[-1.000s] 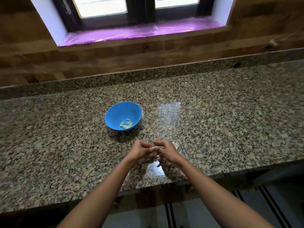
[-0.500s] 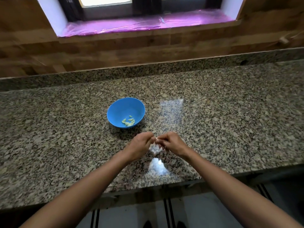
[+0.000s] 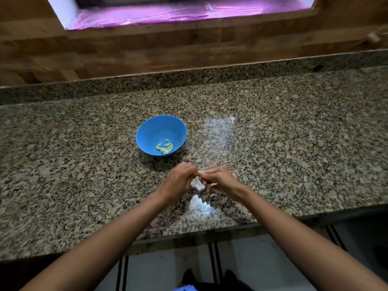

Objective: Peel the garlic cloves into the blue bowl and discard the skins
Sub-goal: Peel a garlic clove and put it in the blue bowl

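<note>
A blue bowl (image 3: 161,131) stands on the speckled granite counter (image 3: 294,143), with several pale peeled garlic cloves (image 3: 164,148) at its bottom. Just in front of the bowl, my left hand (image 3: 180,181) and my right hand (image 3: 220,179) meet fingertip to fingertip and pinch a small garlic clove (image 3: 199,172) between them. Most of the clove is hidden by my fingers. White papery skins (image 3: 197,184) lie on the counter right under my hands.
The counter's front edge (image 3: 189,236) runs close below my forearms, with tiled floor beyond it. A low granite backsplash (image 3: 189,78) and a wooden wall with a pink-covered window sill (image 3: 168,13) close off the far side.
My hands have stayed together on the clove, working it slightly. The camera tilted down and moved closer, so the bowl and hands sit a little higher in the view.
</note>
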`<state>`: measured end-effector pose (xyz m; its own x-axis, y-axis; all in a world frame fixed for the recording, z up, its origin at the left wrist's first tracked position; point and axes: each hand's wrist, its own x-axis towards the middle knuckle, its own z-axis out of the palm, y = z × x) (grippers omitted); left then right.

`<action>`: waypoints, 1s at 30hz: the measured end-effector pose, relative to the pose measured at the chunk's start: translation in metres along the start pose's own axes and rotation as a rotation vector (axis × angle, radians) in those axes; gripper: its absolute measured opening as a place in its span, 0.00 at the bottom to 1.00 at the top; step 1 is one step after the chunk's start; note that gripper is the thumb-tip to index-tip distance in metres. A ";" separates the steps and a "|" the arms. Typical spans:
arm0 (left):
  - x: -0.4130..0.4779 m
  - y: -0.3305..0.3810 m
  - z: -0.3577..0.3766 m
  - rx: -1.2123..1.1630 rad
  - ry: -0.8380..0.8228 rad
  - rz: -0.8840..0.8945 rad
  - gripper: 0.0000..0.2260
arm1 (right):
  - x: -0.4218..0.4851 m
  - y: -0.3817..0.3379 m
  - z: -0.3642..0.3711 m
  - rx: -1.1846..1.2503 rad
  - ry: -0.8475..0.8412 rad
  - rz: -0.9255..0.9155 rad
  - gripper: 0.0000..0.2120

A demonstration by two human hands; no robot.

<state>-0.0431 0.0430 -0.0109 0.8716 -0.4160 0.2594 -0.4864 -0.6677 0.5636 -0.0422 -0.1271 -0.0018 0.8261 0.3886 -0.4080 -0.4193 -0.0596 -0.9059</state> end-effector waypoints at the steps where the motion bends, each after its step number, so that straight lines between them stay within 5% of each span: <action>1: -0.001 -0.007 -0.001 0.062 0.010 0.133 0.11 | -0.001 0.002 0.001 0.197 -0.082 0.108 0.10; 4: 0.000 -0.016 0.001 0.111 0.001 0.232 0.10 | -0.001 0.006 -0.001 0.414 -0.148 0.224 0.09; 8: -0.003 0.008 0.011 -0.423 -0.185 -0.518 0.12 | 0.006 0.009 -0.007 -0.614 0.118 -0.186 0.11; 11: 0.005 0.007 0.008 -1.042 -0.302 -0.971 0.10 | 0.012 0.013 -0.008 -1.062 0.204 -0.604 0.15; 13: 0.002 0.005 0.004 -1.278 -0.336 -1.112 0.09 | 0.018 0.019 -0.012 -1.227 0.200 -0.791 0.16; 15: -0.003 0.007 0.009 -1.072 -0.300 -0.999 0.11 | 0.018 0.019 -0.008 -1.145 0.208 -0.594 0.16; 18: -0.013 0.001 0.020 -0.277 -0.068 -0.468 0.11 | 0.009 0.013 0.004 -0.180 0.115 -0.044 0.11; 21: -0.018 -0.011 0.016 0.006 0.040 -0.102 0.09 | 0.006 0.012 0.013 0.470 0.066 0.300 0.08; 23: -0.018 -0.011 0.018 -0.030 0.029 -0.242 0.10 | 0.007 0.016 0.017 0.401 0.136 0.305 0.08; 26: -0.011 -0.005 0.019 -0.430 0.004 -0.740 0.14 | 0.004 0.028 0.018 -0.115 0.362 0.096 0.09; 30: -0.012 -0.002 0.009 -0.677 -0.101 -0.826 0.12 | 0.002 0.039 0.014 -0.498 0.489 -0.053 0.09</action>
<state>-0.0534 0.0438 -0.0225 0.8909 -0.0619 -0.4500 0.4139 -0.2976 0.8603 -0.0623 -0.1159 -0.0367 0.9644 -0.0486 -0.2600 -0.2476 -0.5118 -0.8226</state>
